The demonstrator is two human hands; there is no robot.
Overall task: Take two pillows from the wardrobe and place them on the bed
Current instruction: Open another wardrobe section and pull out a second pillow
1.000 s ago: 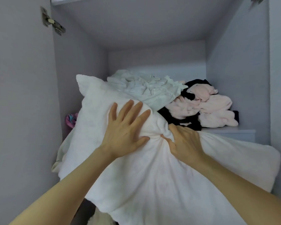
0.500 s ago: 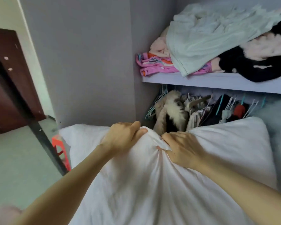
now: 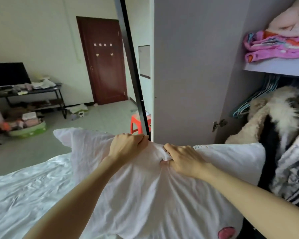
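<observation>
I hold both arms extended. My left hand (image 3: 127, 145) and right hand (image 3: 183, 159) each clamp bunched fabric at the white pillow (image 3: 145, 187) top edge, beside the open wardrobe (image 3: 193, 66), above the bed (image 3: 24, 190).

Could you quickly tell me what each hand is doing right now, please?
Left hand: closed, gripping the pillow.
Right hand: closed, gripping the same pillow.
</observation>
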